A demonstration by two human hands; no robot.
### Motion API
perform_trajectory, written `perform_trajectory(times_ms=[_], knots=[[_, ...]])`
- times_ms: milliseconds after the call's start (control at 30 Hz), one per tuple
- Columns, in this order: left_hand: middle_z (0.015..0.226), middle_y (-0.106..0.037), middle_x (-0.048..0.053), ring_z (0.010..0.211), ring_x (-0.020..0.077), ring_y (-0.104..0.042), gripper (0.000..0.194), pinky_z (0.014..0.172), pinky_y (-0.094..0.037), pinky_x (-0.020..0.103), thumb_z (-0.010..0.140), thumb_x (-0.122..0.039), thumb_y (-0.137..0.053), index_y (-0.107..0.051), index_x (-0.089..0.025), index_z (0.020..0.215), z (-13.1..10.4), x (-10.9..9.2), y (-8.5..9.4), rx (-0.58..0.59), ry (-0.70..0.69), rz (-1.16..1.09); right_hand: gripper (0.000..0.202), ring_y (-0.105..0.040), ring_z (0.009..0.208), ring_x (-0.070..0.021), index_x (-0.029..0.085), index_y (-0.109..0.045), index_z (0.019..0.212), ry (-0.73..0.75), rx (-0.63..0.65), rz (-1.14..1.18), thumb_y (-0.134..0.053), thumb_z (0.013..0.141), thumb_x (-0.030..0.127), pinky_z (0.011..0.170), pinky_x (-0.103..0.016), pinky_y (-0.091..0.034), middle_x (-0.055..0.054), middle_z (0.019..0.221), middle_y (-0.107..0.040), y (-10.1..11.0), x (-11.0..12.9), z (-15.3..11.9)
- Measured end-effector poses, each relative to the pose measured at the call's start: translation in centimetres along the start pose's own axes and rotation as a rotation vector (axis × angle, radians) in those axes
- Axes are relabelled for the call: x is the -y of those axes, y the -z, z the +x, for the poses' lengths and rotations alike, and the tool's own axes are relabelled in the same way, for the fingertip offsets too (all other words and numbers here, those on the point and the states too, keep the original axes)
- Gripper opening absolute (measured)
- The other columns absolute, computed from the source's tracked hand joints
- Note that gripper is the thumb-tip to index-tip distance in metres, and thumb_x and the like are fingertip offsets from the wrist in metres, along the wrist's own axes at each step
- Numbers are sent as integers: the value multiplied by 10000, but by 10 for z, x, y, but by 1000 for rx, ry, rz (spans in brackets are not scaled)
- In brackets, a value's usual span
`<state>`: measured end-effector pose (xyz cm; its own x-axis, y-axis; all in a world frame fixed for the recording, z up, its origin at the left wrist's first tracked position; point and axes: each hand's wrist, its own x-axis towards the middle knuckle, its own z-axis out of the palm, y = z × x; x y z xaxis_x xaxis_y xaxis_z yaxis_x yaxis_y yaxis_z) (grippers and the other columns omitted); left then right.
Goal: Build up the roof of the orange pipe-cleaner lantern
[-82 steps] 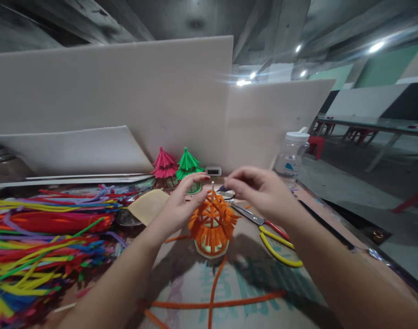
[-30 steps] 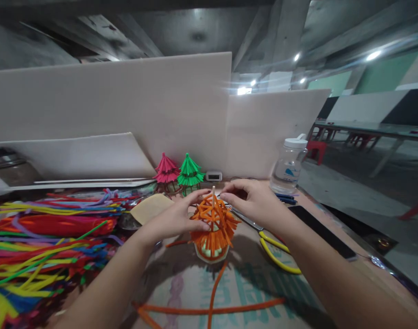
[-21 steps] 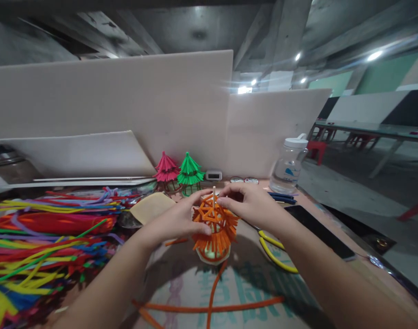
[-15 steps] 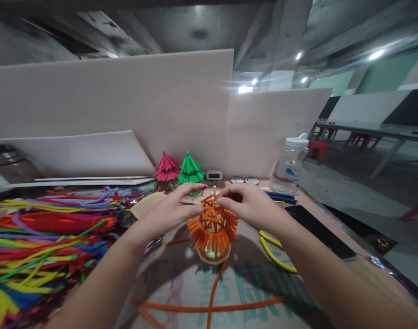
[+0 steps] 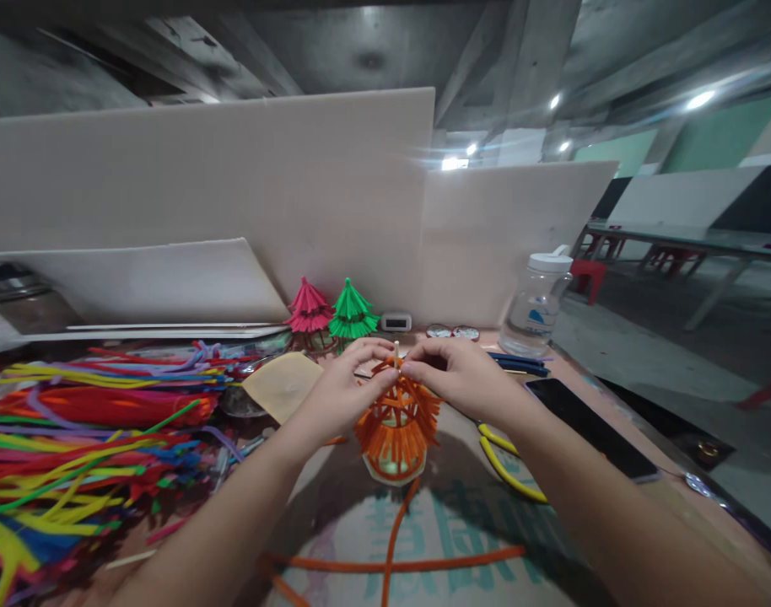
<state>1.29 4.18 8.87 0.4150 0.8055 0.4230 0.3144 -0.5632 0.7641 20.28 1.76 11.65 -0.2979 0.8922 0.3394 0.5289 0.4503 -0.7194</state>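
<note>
Currently, my left hand (image 5: 344,392) and right hand (image 5: 465,375) are working around the slim stick (image 5: 396,351) atop the fringed, fuzzy orange model (image 5: 396,445), which is standing near centre. Thumbs and forefingers are curling close; I cannot tell what they are pinching. Fuzzy orange strips (image 5: 445,559) are lying nearer.
</note>
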Motion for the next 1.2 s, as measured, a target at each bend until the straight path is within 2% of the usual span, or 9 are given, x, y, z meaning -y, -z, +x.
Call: perform_trajectory(times_ms=[500,667,767,900,1033,1200], knots=[[1249,-590,110,1194,252,-564,181,1064,-407,416,888,-354,-603,-647,-182,925,0,2,0,28,2,-11,162,-566,655,-135,166,-697,785,-22,11,16,-576,857,246,595,-239,-381,-14,718,-676,-1,-1,0],[1342,-593,91,1232,273,-563,442,1044,-437,410,891,-473,-578,-557,-230,1259,-2,-3,12,65,116,41,239,-538,661,-139,174,-653,787,-20,3,12,-573,868,384,580,-242,-361,-4,720,-638,17,-7,-3],[1447,-526,73,1300,306,-514,654,1046,-440,399,809,-501,-669,-475,-255,1384,-5,-11,28,174,183,169,313,-505,630,-133,171,-627,714,-33,32,-76,-532,898,405,569,-250,-330,5,662,-592,24,-14,-11],[1525,-435,76,1372,294,-442,909,1084,-405,369,704,-500,-776,-351,-273,1474,-8,-17,40,336,163,280,365,-508,631,-135,171,-638,722,-83,132,-113,-494,927,436,576,-258,-335,-2,685,-601,19,-26,-26],[1567,-365,72,1388,259,-425,901,1037,-450,318,754,-488,-738,-264,-304,1499,-8,-14,35,370,180,219,297,-576,725,-161,177,-680,817,-108,234,-16,-553,900,432,643,-265,-398,-26,819,-676,14,-31,-32],[1569,-361,74,1379,275,-437,891,1055,-448,341,757,-448,-740,-265,-291,1495,-7,-7,22,363,199,136,265,-606,750,-174,171,-690,824,-119,303,81,-587,880,409,672,-269,-435,-33,816,-690,16,-30,-30]])
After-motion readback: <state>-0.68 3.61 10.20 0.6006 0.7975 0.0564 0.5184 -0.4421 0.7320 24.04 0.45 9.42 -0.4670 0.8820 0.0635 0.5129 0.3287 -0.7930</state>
